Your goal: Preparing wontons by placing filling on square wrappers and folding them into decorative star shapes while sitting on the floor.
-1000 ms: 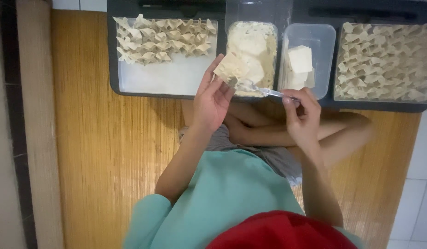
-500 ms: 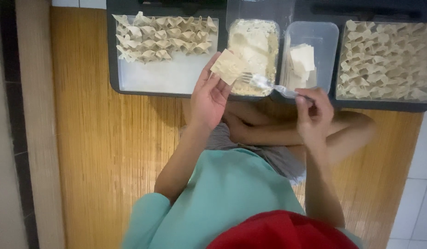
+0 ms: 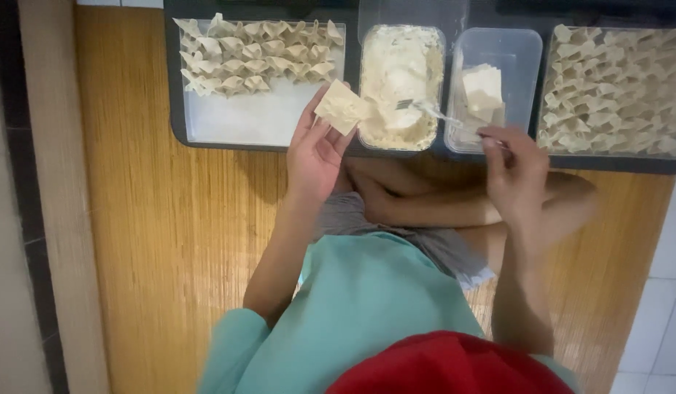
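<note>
Nearest: the person's crossed legs and a teal top, seated on a woven mat [image 3: 170, 241] on the floor.

Left hand [image 3: 316, 149]: palm up, fingers loosely spread and gently curled, a single square wrapper [image 3: 341, 108] lying flat across the fingertips. The wrapper looks bare, no filling on it yet.

Right hand [image 3: 514, 169]: fingers pinched closed on the handle of a fork [image 3: 429, 111], whose tines reach into the filling.

Beyond the hands, a dark tray [image 3: 176, 109] holds, left to right:
- a white tray [image 3: 258, 120] with folded dumplings [image 3: 258, 57] packed along its far half, the near half bare;
- a clear tub of pale filling [image 3: 400, 87], well stocked, just beside the held wrapper;
- a clear tub with a small stack of wrappers [image 3: 482, 91];
- a second batch of folded dumplings [image 3: 615, 91], filling its space almost edge to edge.

Progress, as judged: one batch looks complete, the other about half laid out; wrappers and filling both remain, so a fair share of folding appears left. The piece in hand stands at the filling stage.
</note>
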